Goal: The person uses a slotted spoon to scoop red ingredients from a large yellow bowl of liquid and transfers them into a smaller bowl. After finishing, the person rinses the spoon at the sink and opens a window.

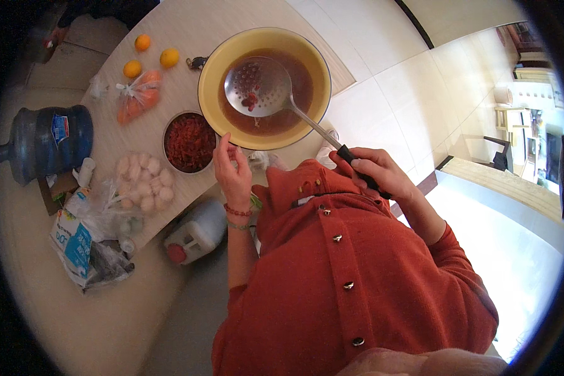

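Observation:
My right hand [380, 173] grips the black handle of a metal skimmer ladle [275, 89]. The perforated bowl of the ladle lies over a yellow basin [322, 89] of reddish-brown liquid, with a few small red pieces on it. My left hand [232, 169] is raised near the basin's lower rim, its fingers loosely curled and holding nothing; whether a fingertip touches the rim I cannot tell. Just left of that hand stands a round metal bowl [165, 143] filled with dark red pieces [190, 142].
On the table [178, 23] lie several orange citrus fruits [169, 58], a bag of orange produce [141, 96] and a clear bag of round pale items [145, 181]. A large blue water bottle [51, 141] is at the left, a plastic jug [197, 230] below the table edge.

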`<state>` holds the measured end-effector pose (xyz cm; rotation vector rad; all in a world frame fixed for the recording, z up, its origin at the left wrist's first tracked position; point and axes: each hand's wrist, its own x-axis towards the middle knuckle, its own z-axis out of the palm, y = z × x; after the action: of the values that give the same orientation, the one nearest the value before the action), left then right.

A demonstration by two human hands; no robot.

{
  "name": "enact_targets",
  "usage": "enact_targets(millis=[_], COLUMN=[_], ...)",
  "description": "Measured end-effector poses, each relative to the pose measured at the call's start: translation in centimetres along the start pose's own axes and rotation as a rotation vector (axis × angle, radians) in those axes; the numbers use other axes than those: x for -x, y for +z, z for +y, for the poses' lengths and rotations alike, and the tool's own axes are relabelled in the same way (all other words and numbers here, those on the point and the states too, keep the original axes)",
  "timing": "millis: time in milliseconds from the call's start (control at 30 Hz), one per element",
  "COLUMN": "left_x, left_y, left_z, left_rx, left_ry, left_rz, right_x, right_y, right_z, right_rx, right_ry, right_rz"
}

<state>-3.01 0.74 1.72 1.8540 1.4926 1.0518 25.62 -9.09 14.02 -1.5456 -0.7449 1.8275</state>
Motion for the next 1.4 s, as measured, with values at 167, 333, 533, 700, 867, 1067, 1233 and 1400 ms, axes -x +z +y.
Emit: enact_targets(millis=[167, 333, 533, 700, 867, 1067, 1233, 1400], left_x=[0.0, 0.1, 0.2, 0.2, 0.2, 0.6, 0.6, -0.1], left_y=[-0.2, -0.3, -0.4, -0.7, -0.8, -1.0, -2.9, -5.5], left_z=[-0.2, -0.2, -0.3, -0.2, -0.1, -0.7, -3.2, -7.4], left_rx=[-0.03, 0.004, -0.014, 0.0, -0.021, -0.005, -0.074, -0.167], left_ry=[0.01, -0.007, 0.013, 0.0, -0.009, -0.039, -0.145, -0.178], left_rz=[-0.009, -0.01, 0.001, -0.011, -0.016, 0.016, 0.189, 0.273], right_x=[0.3, 0.6, 0.6, 0.6, 1.0, 0.7, -3.6, -9.4], right_y=[-0.3, -0.4, -0.1, 0.2, 0.3, 1.0, 5.1, 10.6], right_z=[-0.7, -1.3, -0.9, -0.3, -0.7, -1.7, -0.8, 2.3], right_rx=[-0.068, -0.212, -0.161, -0.107, -0.106, -0.075, 0.224, 0.631], right_ry=[0.112, 0.074, 0.032, 0.068, 0.055, 0.017, -0.066, -0.606], right_rz=[-0.029, -0.097, -0.046, 0.005, 0.029, -0.027, -0.172, -0.112])
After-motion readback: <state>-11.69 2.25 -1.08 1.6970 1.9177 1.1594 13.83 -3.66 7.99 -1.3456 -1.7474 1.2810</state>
